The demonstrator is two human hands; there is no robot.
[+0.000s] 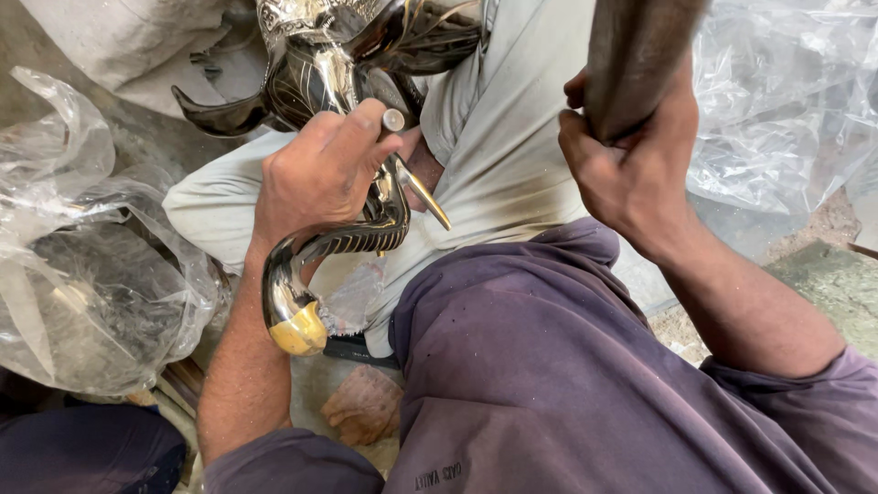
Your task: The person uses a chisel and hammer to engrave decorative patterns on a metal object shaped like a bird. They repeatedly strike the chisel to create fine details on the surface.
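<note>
Nearest the camera lay the purple-clad knee (549, 366) of the person. Above it, the left hand (315, 174) was closed in a full grip around a thin metal punch (413, 178), whose tip rested against the polished, ribbed metal ornament (338, 233). The ornament curved under that hand and ended in a brass-coloured tip (297, 329). The right hand (631, 155) was clenched around a dark mallet handle (636, 55), raised well apart from the punch. Farther left, a clear plastic bag (82, 274) lay crumpled; its contents could not be told.

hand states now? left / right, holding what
Left hand: closed, holding a thin metal punch against the shiny dark metal figure.
Right hand: closed around a thick dark handle.
</note>
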